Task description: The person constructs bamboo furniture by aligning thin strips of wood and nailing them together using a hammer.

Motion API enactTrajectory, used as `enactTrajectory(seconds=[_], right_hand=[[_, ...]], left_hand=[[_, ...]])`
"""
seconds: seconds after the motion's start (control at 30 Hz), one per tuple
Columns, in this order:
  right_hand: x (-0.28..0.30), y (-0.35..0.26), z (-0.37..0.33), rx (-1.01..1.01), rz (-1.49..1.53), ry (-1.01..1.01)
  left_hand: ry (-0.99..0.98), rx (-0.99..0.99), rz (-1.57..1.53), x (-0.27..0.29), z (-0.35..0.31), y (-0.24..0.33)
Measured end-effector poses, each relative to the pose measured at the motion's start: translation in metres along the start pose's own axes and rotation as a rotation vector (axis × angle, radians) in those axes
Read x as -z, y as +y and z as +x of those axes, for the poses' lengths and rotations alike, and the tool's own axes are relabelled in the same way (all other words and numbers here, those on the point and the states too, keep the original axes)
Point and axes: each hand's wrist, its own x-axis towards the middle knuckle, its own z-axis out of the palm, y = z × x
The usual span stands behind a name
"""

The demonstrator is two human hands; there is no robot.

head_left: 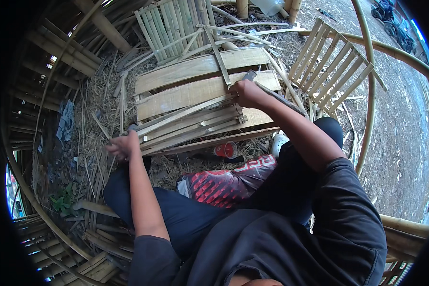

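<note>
A long pale bamboo strip (186, 113) slants across a low slatted wooden bench (176, 97). My left hand (124, 144) is closed at its near left end, the fingers partly blurred. My right hand (249, 93) is closed in a fist at the strip's far right end, around a knife-like tool. The tool's flat grey metal part (249, 75) shows above the fist, and a long dark shaft (283, 101) runs back beneath my right forearm. More split bamboo strips (195, 127) lie together on the bench below the held one, some with notched ends.
A bamboo slat panel (171, 28) leans behind the bench; a slatted bamboo rack (331, 64) stands right. Bamboo poles (367, 95) curve along the right side. A red cup (227, 150) sits below the bench by a patterned cloth (229, 183). Shavings litter the ground.
</note>
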Motion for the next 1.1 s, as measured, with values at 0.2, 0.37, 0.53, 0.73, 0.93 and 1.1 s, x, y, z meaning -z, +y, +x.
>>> enactTrajectory(seconds=[0.2, 0.37, 0.53, 0.73, 0.93, 1.1], right_hand=[[0.018, 0.0, 0.006, 0.043, 0.271, -0.134], [0.006, 0.019, 0.004, 0.229, 0.217, -0.014], [0.014, 0.006, -0.007, 0.196, 0.25, 0.047], [0.029, -0.007, -0.008, -0.447, 0.224, -0.292], [0.01, -0.008, -0.029, -0.281, 0.17, -0.142], [-0.003, -0.009, -0.038, -0.182, 0.216, 0.087]], left_hand=[[-0.308, -1.194, -0.568, 0.002, -0.054, 0.038], [-0.391, -1.304, -0.491, -0.013, -0.129, 0.057], [-0.395, -1.322, -0.385, -0.025, -0.147, 0.052], [-0.39, -1.258, -0.478, -0.027, -0.149, 0.053], [-0.337, -1.284, -0.347, -0.022, -0.158, 0.073], [-0.236, -1.338, -0.485, -0.031, -0.158, 0.07]])
